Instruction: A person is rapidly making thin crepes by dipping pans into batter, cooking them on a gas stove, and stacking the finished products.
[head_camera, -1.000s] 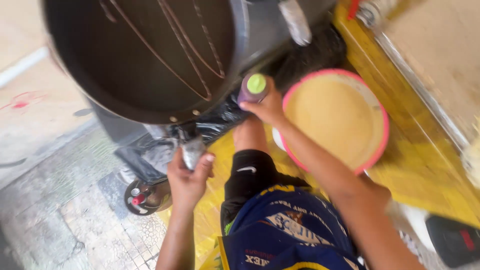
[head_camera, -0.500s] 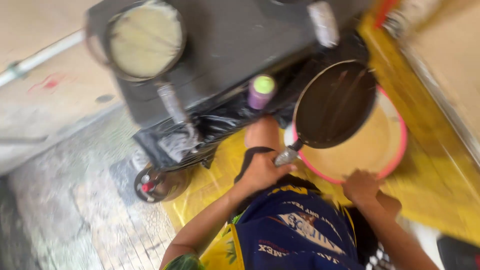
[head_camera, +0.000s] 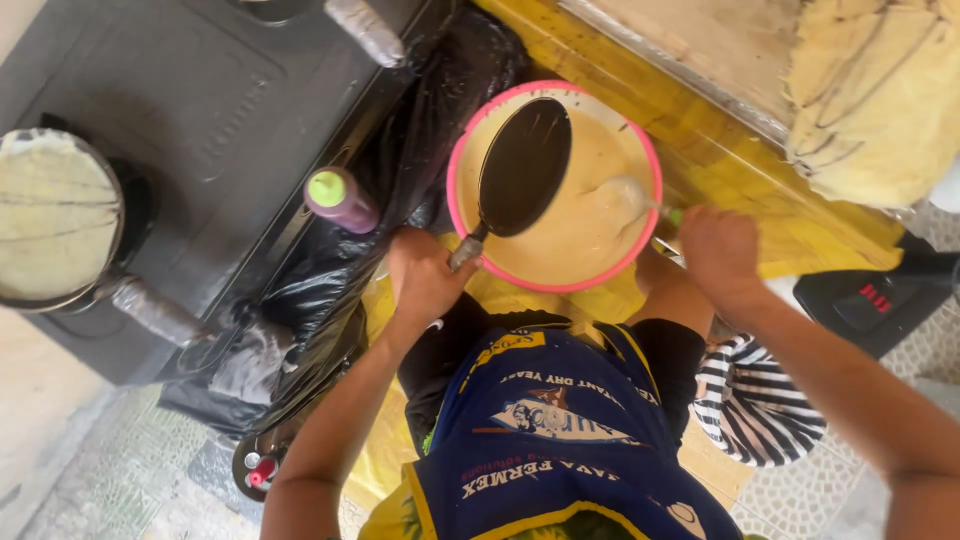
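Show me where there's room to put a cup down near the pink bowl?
The dark stove top is bare between the pan of batter at its left edge and the purple bottle. The yellow strip between bowl and crepe stack is free too. The bowl itself is crowded: left hand holds the black pan over it, right hand the ladle.

Pan (head_camera: 524, 165) over bowl (head_camera: 640, 150), bottle (head_camera: 340, 199) to its left

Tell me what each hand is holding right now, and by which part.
Left hand has its grip on the dark pan by its handle, over the pink bowl. Right hand holds the ladle by its handle end.
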